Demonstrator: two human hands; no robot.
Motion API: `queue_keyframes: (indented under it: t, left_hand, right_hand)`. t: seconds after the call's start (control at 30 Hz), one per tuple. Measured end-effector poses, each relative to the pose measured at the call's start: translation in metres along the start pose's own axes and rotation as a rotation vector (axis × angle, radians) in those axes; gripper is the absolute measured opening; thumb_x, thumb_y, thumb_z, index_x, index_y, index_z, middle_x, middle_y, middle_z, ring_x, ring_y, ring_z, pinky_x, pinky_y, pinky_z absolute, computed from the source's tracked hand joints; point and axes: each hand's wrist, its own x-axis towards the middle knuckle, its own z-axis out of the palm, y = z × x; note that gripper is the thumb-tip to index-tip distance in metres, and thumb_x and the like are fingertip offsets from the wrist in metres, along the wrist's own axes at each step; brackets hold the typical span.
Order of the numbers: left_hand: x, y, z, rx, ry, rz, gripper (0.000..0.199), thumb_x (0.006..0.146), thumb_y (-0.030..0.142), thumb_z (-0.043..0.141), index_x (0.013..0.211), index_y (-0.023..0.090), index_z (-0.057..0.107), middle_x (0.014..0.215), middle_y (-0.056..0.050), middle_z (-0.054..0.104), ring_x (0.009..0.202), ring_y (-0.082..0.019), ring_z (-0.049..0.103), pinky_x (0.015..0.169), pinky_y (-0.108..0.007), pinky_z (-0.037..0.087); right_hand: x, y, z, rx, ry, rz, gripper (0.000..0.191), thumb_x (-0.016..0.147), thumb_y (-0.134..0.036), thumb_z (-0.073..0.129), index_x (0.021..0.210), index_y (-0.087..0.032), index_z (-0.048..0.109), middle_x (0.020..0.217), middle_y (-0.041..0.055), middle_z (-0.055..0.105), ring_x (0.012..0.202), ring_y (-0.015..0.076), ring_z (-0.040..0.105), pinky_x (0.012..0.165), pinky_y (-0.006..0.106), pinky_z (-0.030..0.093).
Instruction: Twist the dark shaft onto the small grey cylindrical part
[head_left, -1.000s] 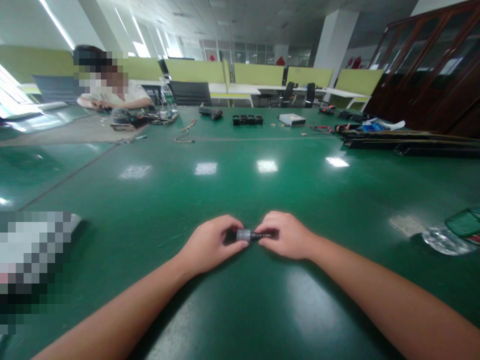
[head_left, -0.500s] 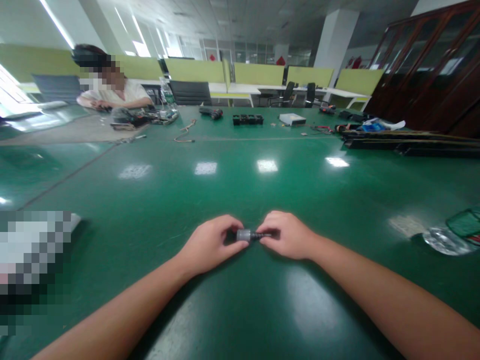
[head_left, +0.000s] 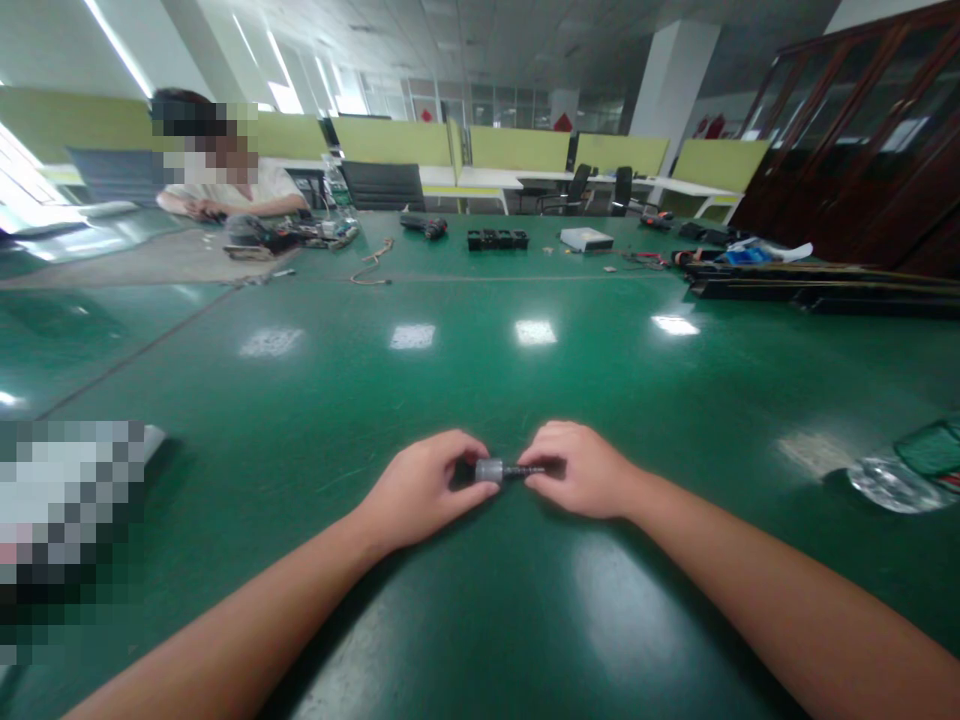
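Note:
My left hand (head_left: 431,485) has its thumb and fingers closed around a small grey cylinder (head_left: 490,470). A thin, dark rod with spiral ridges (head_left: 514,471) sticks out of the cylinder's right end. At the rod's free end, the curled fingers and thumb of my right hand (head_left: 574,470) are around it; their exact contact is hard to make out. Cylinder and rod lie level, just above or on the green tabletop (head_left: 465,390). My left fingers hide the cylinder's far left end.
A pixelated pale object (head_left: 67,490) lies at left, and a clear plastic bottle (head_left: 896,485) at right. Across the table are a black slotted block (head_left: 497,240), a white box (head_left: 586,239), a cord (head_left: 367,265) and dark long bars (head_left: 817,285). A person (head_left: 232,185) sits at far left.
The right fingertips have shifted slightly to the right along the rod, so more of it shows. My left hand keeps its hold on the cylinder.

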Motion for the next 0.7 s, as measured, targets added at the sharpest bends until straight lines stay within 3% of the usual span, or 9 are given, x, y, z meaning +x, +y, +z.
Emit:
queue_keyframes:
  t: [0.7]
  left_hand:
    - [-0.0005, 0.0002, -0.0003, -0.006, 0.004, -0.008, 0.03, 0.083, 0.046, 0.068, 0.102, 0.022, 0.07, 0.079, 0.0, 0.064, 0.068, -0.015, 0.057, 0.063, -0.026, 0.041]
  right_hand:
    - [-0.0005, 0.0043, -0.0029, -0.034, -0.006, 0.046, 0.008, 0.079, -0.021, 0.074, 0.086, -0.02, 0.074, 0.083, 0.0025, 0.072, 0.083, 0.0183, 0.063, 0.08, 0.033, 0.043]
